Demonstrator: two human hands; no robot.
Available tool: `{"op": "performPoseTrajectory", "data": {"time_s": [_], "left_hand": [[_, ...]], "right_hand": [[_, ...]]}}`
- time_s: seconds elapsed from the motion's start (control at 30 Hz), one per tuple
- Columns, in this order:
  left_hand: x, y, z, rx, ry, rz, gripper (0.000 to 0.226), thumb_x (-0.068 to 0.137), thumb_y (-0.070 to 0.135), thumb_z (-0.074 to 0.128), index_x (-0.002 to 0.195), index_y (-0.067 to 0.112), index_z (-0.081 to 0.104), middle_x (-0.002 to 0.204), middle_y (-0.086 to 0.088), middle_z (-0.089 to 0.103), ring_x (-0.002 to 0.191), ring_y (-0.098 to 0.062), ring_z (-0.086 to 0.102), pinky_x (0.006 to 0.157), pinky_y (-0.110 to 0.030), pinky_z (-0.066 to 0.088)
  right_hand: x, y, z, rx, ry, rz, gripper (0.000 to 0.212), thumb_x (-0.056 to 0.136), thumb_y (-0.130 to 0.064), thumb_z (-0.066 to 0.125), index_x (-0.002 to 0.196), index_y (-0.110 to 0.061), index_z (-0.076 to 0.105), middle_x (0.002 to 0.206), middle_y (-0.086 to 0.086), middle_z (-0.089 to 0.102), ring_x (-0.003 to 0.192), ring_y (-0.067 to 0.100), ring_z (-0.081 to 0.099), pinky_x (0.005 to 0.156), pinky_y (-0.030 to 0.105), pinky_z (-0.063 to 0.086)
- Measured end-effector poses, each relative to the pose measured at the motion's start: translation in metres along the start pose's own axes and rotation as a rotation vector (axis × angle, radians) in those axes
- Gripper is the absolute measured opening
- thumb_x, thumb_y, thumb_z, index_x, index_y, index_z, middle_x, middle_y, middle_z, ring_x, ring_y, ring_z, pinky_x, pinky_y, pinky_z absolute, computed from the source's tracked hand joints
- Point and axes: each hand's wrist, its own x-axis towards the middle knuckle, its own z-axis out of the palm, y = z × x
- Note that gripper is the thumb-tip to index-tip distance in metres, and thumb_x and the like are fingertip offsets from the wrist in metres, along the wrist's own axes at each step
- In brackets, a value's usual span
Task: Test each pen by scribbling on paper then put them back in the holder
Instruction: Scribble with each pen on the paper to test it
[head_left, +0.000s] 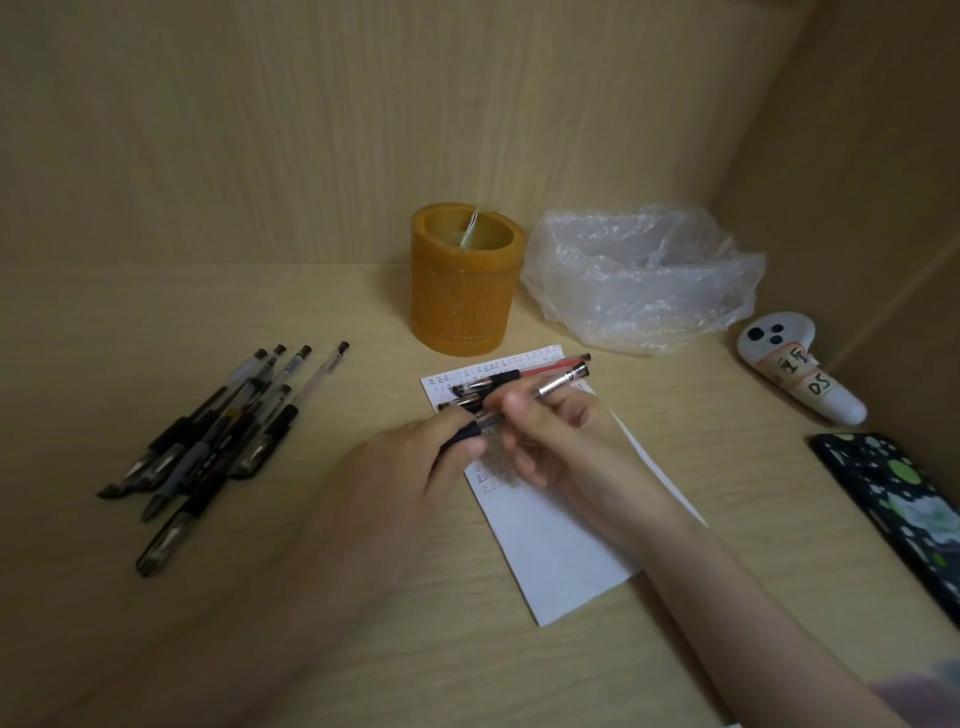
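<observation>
Head view: both hands over paper (561, 551). Left hand (395, 467) pinches black grip end of pen (470, 434); right hand (545, 436) fingers curled round same pen's silver barrel. Light, stiff, slick; best held at rubber grip. Holder (465, 280) behind paper; more pens (218, 431) on left.

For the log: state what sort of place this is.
Probably a study desk in a wooden alcove: pale wood panels enclose the surface, which carries an orange pen holder, loose pens and scribbled paper.
</observation>
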Motion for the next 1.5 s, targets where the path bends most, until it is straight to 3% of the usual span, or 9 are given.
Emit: {"op": "performPoseTrajectory", "data": {"time_s": [0.3, 0.37, 0.5, 0.63, 0.77, 0.87, 1.07, 1.2, 1.5], "left_hand": [[-0.001, 0.0, 0.001, -0.066, -0.015, -0.068, 0.031, 0.081, 0.064, 0.046, 0.095, 0.038, 0.053, 0.073, 0.011, 0.067, 0.066, -0.001, 0.06, 0.066, -0.031, 0.05], [0.0, 0.0, 0.001, -0.025, -0.03, -0.12, 0.029, 0.076, 0.061, 0.056, 0.092, 0.038, 0.05, 0.06, 0.01, 0.056, 0.059, -0.002, 0.054, 0.057, -0.023, 0.043], [-0.002, -0.003, 0.003, 0.043, -0.078, -0.149, 0.031, 0.072, 0.06, 0.061, 0.094, 0.041, 0.05, 0.063, 0.017, 0.051, 0.072, 0.001, 0.055, 0.065, -0.018, 0.043], [-0.003, -0.005, 0.005, 0.078, -0.112, -0.156, 0.039, 0.069, 0.065, 0.06, 0.1, 0.045, 0.049, 0.075, 0.02, 0.057, 0.088, 0.005, 0.054, 0.074, -0.018, 0.044], [-0.003, -0.005, 0.006, 0.139, -0.115, -0.139, 0.041, 0.07, 0.066, 0.059, 0.103, 0.044, 0.049, 0.075, 0.014, 0.06, 0.089, 0.005, 0.056, 0.074, -0.021, 0.046], [-0.003, -0.004, 0.006, 0.159, -0.12, -0.137, 0.042, 0.07, 0.067, 0.059, 0.104, 0.045, 0.047, 0.077, 0.016, 0.06, 0.089, 0.002, 0.058, 0.077, -0.025, 0.048], [-0.004, -0.005, 0.008, 0.168, -0.1, -0.115, 0.039, 0.071, 0.065, 0.059, 0.101, 0.043, 0.048, 0.064, 0.008, 0.059, 0.086, -0.002, 0.061, 0.075, -0.028, 0.049], [-0.004, -0.004, 0.008, 0.169, -0.097, -0.107, 0.038, 0.072, 0.063, 0.06, 0.101, 0.042, 0.048, 0.059, 0.008, 0.055, 0.082, -0.003, 0.061, 0.074, -0.029, 0.05], [-0.004, -0.004, 0.007, 0.19, -0.103, -0.101, 0.037, 0.072, 0.063, 0.059, 0.101, 0.044, 0.046, 0.06, 0.009, 0.053, 0.077, -0.002, 0.059, 0.067, -0.025, 0.048]], "right_hand": [[-0.001, -0.005, 0.004, 0.063, 0.078, -0.019, 0.02, 0.083, -0.005, 0.064, 0.066, -0.012, 0.055, 0.046, 0.001, 0.042, 0.036, 0.01, 0.034, 0.039, 0.017, 0.03], [0.0, -0.008, -0.003, 0.229, 0.187, -0.008, 0.007, 0.085, -0.005, 0.052, 0.082, -0.01, 0.055, 0.047, -0.001, 0.033, 0.036, 0.009, 0.029, 0.036, 0.018, 0.025], [-0.002, -0.015, -0.018, 0.229, 0.265, -0.021, 0.039, 0.093, -0.009, 0.033, 0.125, -0.012, 0.056, 0.044, 0.003, 0.043, 0.039, 0.017, 0.049, 0.037, 0.02, 0.033], [-0.004, -0.015, -0.016, 0.062, 0.231, 0.088, 0.041, 0.096, -0.021, 0.032, 0.1, 0.0, 0.067, 0.079, 0.023, 0.071, 0.069, 0.026, 0.071, 0.037, 0.02, 0.033], [-0.008, -0.008, -0.008, -0.3, 0.37, 0.004, 0.03, 0.082, -0.026, 0.07, 0.064, -0.004, 0.059, 0.053, 0.008, 0.059, 0.045, 0.009, 0.05, 0.043, 0.017, 0.033], [-0.007, -0.002, -0.005, -0.424, 0.433, -0.048, 0.04, 0.073, -0.022, 0.08, 0.049, -0.014, 0.049, 0.04, -0.007, 0.047, 0.038, 0.003, 0.04, 0.046, 0.015, 0.034], [-0.004, 0.008, -0.006, -0.522, 0.5, -0.065, 0.039, 0.079, -0.021, 0.075, 0.052, -0.008, 0.05, 0.049, 0.003, 0.049, 0.046, 0.007, 0.042, 0.05, 0.018, 0.036], [-0.005, 0.011, -0.005, -0.586, 0.485, -0.108, 0.04, 0.082, -0.007, 0.067, 0.048, -0.009, 0.045, 0.042, -0.011, 0.044, 0.043, 0.001, 0.041, 0.049, 0.011, 0.034], [-0.005, 0.013, -0.003, -0.57, 0.47, -0.121, 0.038, 0.082, -0.006, 0.065, 0.05, -0.009, 0.043, 0.045, -0.007, 0.04, 0.046, 0.002, 0.036, 0.049, 0.013, 0.032]]}}
